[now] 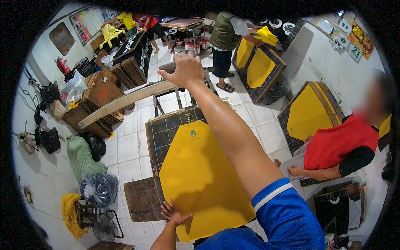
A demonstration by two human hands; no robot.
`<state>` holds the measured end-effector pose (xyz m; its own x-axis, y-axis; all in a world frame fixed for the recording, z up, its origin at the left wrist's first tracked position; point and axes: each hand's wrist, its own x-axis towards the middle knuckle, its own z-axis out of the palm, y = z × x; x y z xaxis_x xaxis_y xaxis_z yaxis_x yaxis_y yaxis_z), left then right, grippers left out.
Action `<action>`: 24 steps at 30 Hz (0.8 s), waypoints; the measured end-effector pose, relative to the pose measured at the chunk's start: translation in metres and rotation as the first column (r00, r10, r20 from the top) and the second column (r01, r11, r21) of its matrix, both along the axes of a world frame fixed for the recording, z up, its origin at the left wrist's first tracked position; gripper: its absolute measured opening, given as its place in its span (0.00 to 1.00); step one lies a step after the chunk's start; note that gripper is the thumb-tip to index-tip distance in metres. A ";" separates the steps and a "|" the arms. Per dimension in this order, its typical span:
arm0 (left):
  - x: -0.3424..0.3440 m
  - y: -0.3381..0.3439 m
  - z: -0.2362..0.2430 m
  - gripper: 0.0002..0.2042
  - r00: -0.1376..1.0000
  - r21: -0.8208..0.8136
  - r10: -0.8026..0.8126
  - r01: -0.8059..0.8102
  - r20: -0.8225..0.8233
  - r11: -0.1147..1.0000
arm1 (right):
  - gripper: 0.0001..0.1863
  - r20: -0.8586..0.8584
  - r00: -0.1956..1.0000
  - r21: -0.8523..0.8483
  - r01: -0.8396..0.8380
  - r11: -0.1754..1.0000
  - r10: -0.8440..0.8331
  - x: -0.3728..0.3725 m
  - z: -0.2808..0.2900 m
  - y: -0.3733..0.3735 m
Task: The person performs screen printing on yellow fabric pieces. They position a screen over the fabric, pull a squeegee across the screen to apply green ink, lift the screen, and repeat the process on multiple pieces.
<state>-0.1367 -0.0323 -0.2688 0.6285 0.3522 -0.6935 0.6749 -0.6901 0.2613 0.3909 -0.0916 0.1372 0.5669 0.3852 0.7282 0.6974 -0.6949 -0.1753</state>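
Observation:
A yellow fabric panel (200, 166) with a small green print near its far end lies flat on a dark gridded board (160, 133) in front of me. My left hand (176, 213) rests on the panel's near left edge, fingers spread and holding nothing. Stretched far forward over the board, my right hand (187, 70) is bent over the right end of a long wooden frame bar (129, 100), its thumb sticking out to the left. The undersides of its fingers are hidden. The bar slants up from the left, above the board's far end.
A seated person in a red top (341, 146) is close on the right, near yellow-covered boards (308, 114). Another person in a green vest (225, 33) stands ahead. Stacked brown boards (98, 89), a green sack (81, 156) and a fan (104, 228) line the left.

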 end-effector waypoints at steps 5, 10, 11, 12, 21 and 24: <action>-0.001 0.000 -0.001 0.83 1.000 0.019 -0.012 0.012 0.004 1.000 | 0.44 -0.009 1.000 0.001 0.001 1.000 -0.001 0.000 0.002 0.000; -0.002 -0.001 -0.001 0.83 0.999 0.047 -0.014 0.012 0.029 0.999 | 0.40 -0.055 0.998 0.002 0.006 1.000 -0.006 -0.001 0.003 0.001; -0.002 -0.002 -0.001 0.83 0.999 0.053 -0.015 0.014 0.031 0.999 | 0.40 -0.061 0.998 0.002 0.004 1.000 -0.004 -0.001 0.002 0.001; -0.002 -0.002 -0.002 0.83 0.999 0.059 -0.017 0.015 0.033 0.998 | 0.40 -0.057 0.998 0.008 0.003 1.000 -0.002 -0.001 0.002 0.001; 0.003 -0.002 0.007 0.84 1.000 0.008 0.000 0.000 -0.009 1.000 | 0.39 -0.083 0.996 0.007 -0.017 1.000 0.018 -0.003 -0.001 -0.001; 0.004 -0.002 0.011 0.84 1.000 0.007 -0.002 0.002 -0.021 1.000 | 0.39 -0.079 0.997 0.000 -0.023 1.000 0.023 -0.004 -0.001 -0.002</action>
<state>-0.1325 -0.0345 -0.2582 0.6146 0.3561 -0.7039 0.6789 -0.6931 0.2421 0.3864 -0.0936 0.1366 0.6137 0.3994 0.6810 0.6973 -0.6787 -0.2303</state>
